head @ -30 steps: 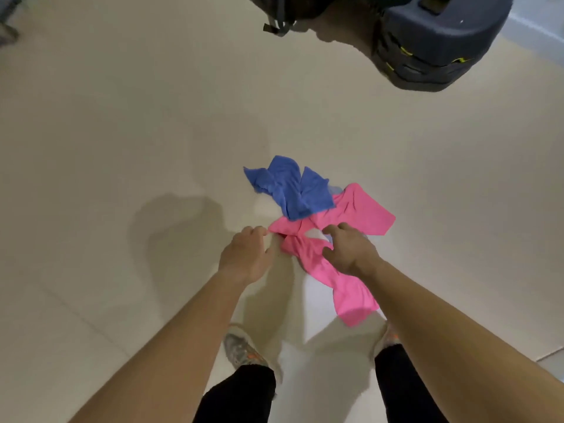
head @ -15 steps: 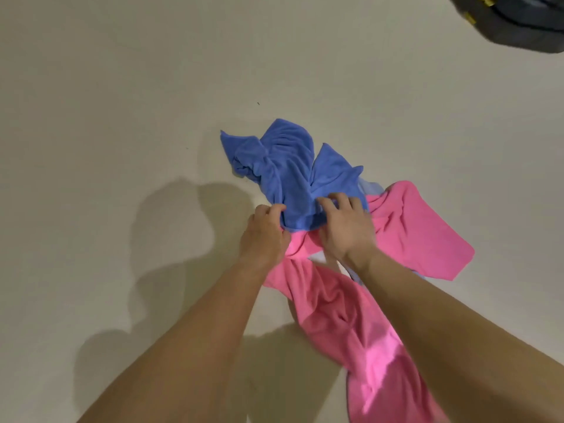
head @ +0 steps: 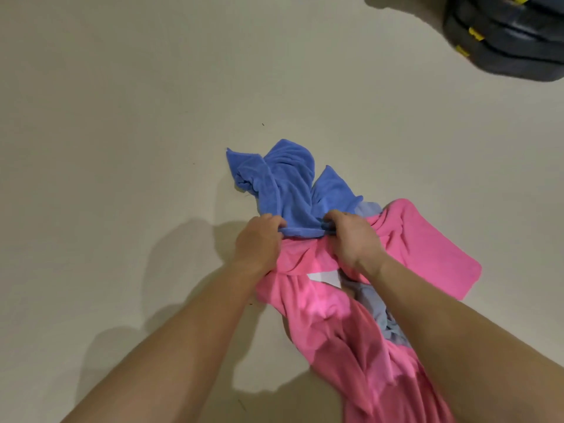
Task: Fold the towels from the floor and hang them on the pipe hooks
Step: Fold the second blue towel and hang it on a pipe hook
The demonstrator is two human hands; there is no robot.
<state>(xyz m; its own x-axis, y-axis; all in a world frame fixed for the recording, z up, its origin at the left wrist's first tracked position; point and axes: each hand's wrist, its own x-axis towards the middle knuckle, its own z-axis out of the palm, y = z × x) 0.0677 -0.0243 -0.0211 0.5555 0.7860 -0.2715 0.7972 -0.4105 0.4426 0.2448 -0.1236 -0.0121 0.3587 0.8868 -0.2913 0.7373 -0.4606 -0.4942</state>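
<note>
Two hands meet at the heap on the pale floor (head: 122,148). Our left hand (head: 259,242) pinches the near left end of the blue towel (head: 283,190), fingers curled over its hem. The towel lies crumpled on the floor, stretching away from us. Our right hand (head: 351,236) pinches the right end of the same hem. The pink towel (head: 427,248) spreads beneath and to the right, over a pale grey-blue cloth (head: 378,309). A dark stacked object (head: 503,41) sits far right.

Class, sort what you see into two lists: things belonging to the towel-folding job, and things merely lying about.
Job: blue towel, gripped by left hand and right hand; pink towel; pale blue cloth partly under it.
Lying about: dark case, top right.
</note>
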